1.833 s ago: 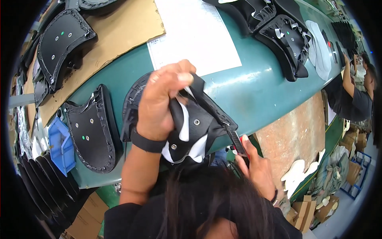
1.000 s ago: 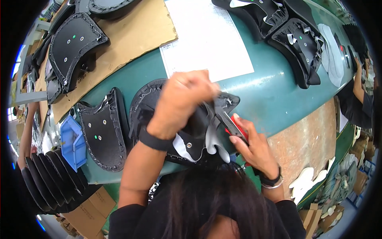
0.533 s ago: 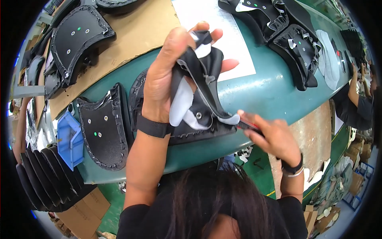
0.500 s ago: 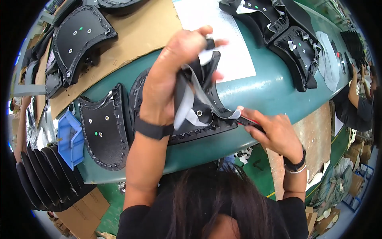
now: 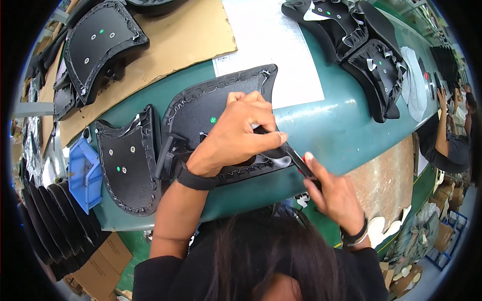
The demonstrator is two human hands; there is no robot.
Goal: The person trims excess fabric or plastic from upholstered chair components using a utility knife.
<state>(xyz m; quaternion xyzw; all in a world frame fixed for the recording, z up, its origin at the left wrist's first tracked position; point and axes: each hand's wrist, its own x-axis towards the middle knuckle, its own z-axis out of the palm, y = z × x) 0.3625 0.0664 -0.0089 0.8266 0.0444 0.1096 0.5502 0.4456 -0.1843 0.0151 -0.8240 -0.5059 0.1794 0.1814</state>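
A black upholstered panel (image 5: pixel 191 113) with a stapled fabric edge lies on the green table (image 5: pixel 321 125). My left hand (image 5: pixel 241 131) is over its near right part, fingers curled around a loose strip of fabric (image 5: pixel 279 161), dark with a pale underside. Much of that strip is hidden under the hand. In my right hand (image 5: pixel 337 196) is a slim black-and-red utility knife (image 5: pixel 305 166), its front end against the strip at the panel's near right edge. A second black panel (image 5: pixel 128 168), stapled all round, lies just left.
Left stands a blue plastic bin (image 5: pixel 85 175) above a row of black cushions (image 5: pixel 60 226). Cardboard (image 5: pixel 186 40) with another panel (image 5: pixel 100 50) and a printed sheet (image 5: pixel 296 75) lie at the back. More panels (image 5: pixel 376 70) are back right; another person's arm (image 5: pixel 443 125) shows far right.
My left hand has come down and nearer from its raised position, bringing the strip low over the panel. My right hand has shifted slightly nearer with the knife.
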